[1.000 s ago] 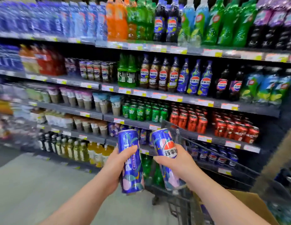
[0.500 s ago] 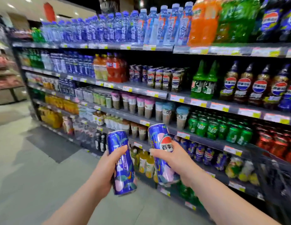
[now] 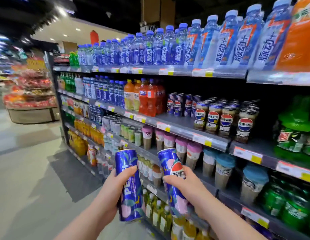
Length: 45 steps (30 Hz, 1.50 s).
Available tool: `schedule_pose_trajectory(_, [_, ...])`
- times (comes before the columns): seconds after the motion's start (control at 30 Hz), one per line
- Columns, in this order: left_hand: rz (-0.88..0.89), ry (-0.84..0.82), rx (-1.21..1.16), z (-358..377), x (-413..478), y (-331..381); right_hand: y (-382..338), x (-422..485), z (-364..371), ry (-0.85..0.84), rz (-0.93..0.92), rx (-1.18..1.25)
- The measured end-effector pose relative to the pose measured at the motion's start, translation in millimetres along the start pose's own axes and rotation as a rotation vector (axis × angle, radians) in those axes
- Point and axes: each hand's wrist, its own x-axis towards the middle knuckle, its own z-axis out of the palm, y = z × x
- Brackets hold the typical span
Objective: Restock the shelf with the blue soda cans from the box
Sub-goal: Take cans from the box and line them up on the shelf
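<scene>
1. Down the aisle to our left, open floor [image 3: 29, 179] runs toward a far display; nothing of the task lies there, and the box is out of view.
2. Left hand [image 3: 112, 191] is wrapped around the left blue can [image 3: 129, 185], fingers curled across its front, thumb side hidden. Can stands close to upright, long axis vertical, top rim up and tipped slightly away from us.
3. Right hand [image 3: 183, 186] is wrapped around the right blue can [image 3: 171, 177], thumb across the logo. Long axis leans: top tilts left toward the other can, base toward the shelving.
4. Cans are near each other but apart, held in the air in front of the lower shelves, not yet set down.
5. Higher right, matching blue cans [image 3: 182, 104] sit at the back of a shelf [image 3: 176, 122] with bare space in front. We judge that the likely slot.
6. Risks, as we judge them: the tilted right can could topple if set down off-vertical; reaching past the neighbouring brown cans [image 3: 225, 118] could knock them; the two held cans could clink and dent.
</scene>
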Motion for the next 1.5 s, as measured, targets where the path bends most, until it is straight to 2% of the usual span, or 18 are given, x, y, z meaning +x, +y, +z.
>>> schedule_pose_trajectory(0.2, [0.018, 0.006, -0.004, -15, 90, 16, -25, 106, 18, 0.003, -0.047, 0.011])
schedule_pose_trajectory(0.33, [-0.001, -0.026, -0.023, -27, 161, 25, -38, 173, 27, 0.076, -0.097, 0.02])
schedule_pose_trajectory(0.53, [-0.013, -0.188, -0.009, -42, 275, 44, -59, 260, 33, 0.286, -0.103, 0.048])
schedule_pose_trajectory(0.7, [-0.037, -0.343, -0.018, -33, 352, 55, -71, 316, 23, 0.537, -0.151, 0.03])
schedule_pose_trajectory(0.9, [-0.068, -0.46, -0.05, 3, 412, 59, -92, 382, -26, 0.751, -0.211, -0.003])
schedule_pose_trajectory(1.03, [-0.033, -0.464, -0.053, 24, 445, 63, -102, 429, -59, 0.866, -0.232, -0.046])
schedule_pose_trajectory(1.23, [0.047, -0.447, -0.05, 56, 488, 69, -95, 488, -92, 0.916, -0.221, -0.157])
schedule_pose_trajectory(1.5, [0.062, -0.548, 0.014, 80, 523, 66, -76, 526, -105, 0.915, -0.171, -0.273])
